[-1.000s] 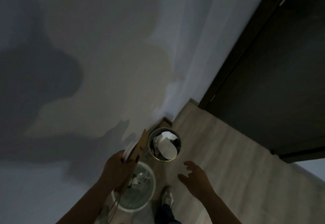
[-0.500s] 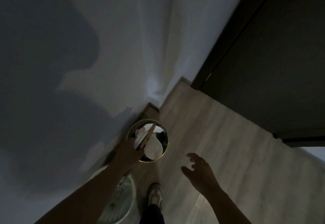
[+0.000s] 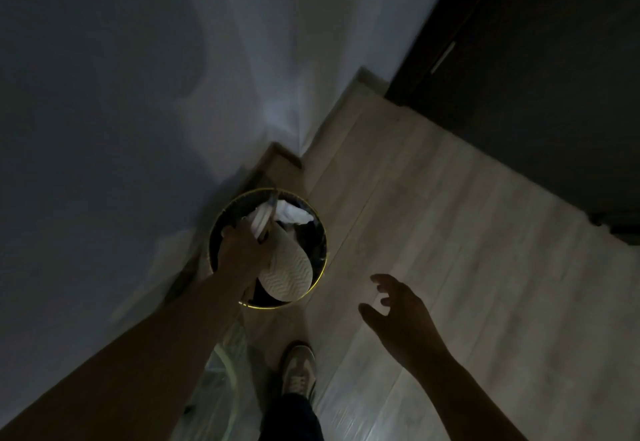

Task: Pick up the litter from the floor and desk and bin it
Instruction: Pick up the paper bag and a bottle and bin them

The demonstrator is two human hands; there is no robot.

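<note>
Pinching litter, the left grip hung over the bin in the head view; the right grip was spread, empty. Binning step appeared in hand. Next move: release inside the rim.

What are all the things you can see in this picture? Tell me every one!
bin: one, dark with a gold rim, on the floor in the corner
litter: a few flat pieces, white and brown, held over the bin
sole: one, white with a zigzag pattern, lying in the bin
paper: one crumpled piece, white, at the far side of the bin
round thing: one, pale and see-through, on the floor under the left arm; too dark to tell what it is
door: one, dark, upper right
floor: pale wood
wall: grey, left
shoe: one, pale, on the person's foot, bottom middle
left hand: grips the litter
right hand: holds nothing, fingers spread above the floor
</note>
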